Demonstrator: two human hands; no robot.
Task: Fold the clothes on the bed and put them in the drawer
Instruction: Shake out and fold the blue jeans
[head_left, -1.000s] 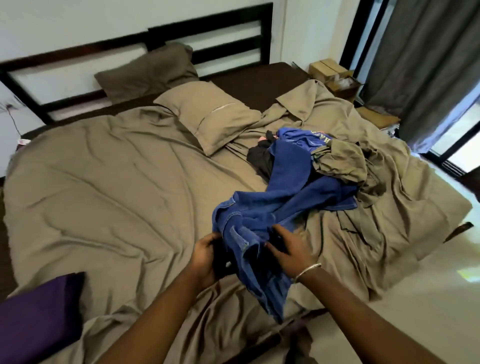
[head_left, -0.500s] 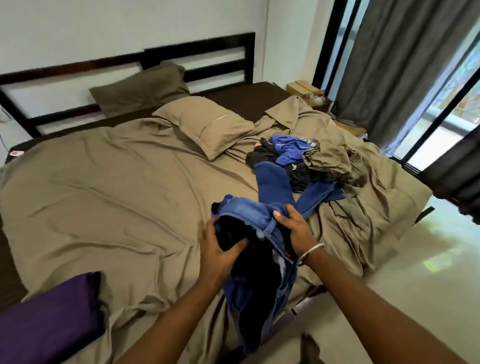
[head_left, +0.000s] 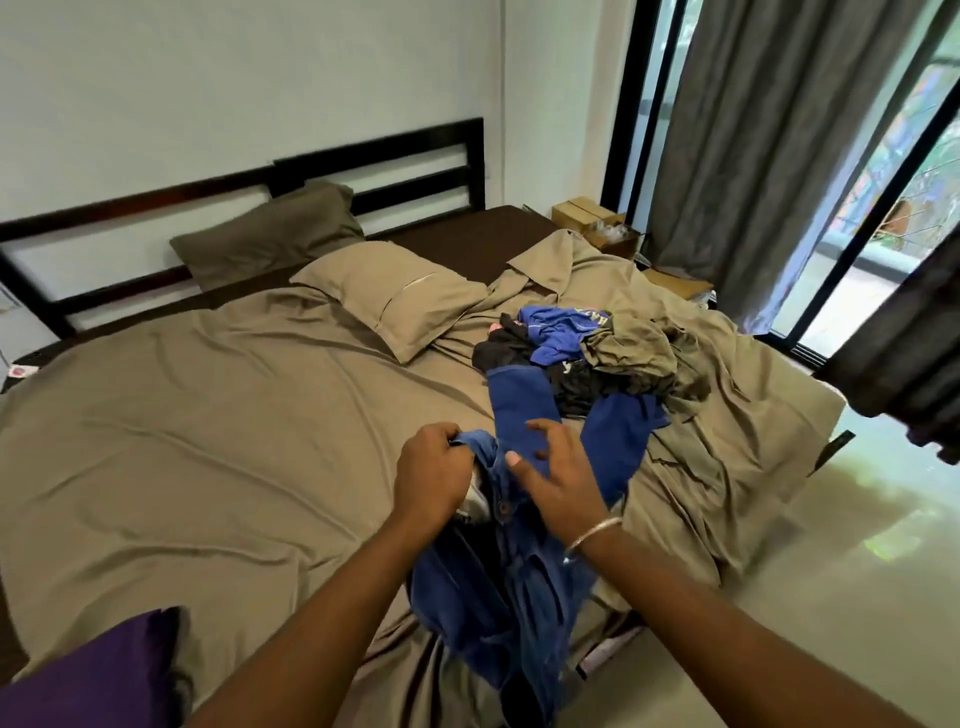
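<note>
The left hand (head_left: 434, 470) pinches the waistband of the blue denim jeans (head_left: 498, 587) in curled fingers, likely to straighten them; right hand (head_left: 558, 480) hovers just beside, fingers spread, legs trailing beyond onto the tan-sheeted bed (head_left: 218, 415).

left hand (head_left: 434, 475) fisted, gripping; right hand (head_left: 558, 480) fingers spread, relaxed
</note>
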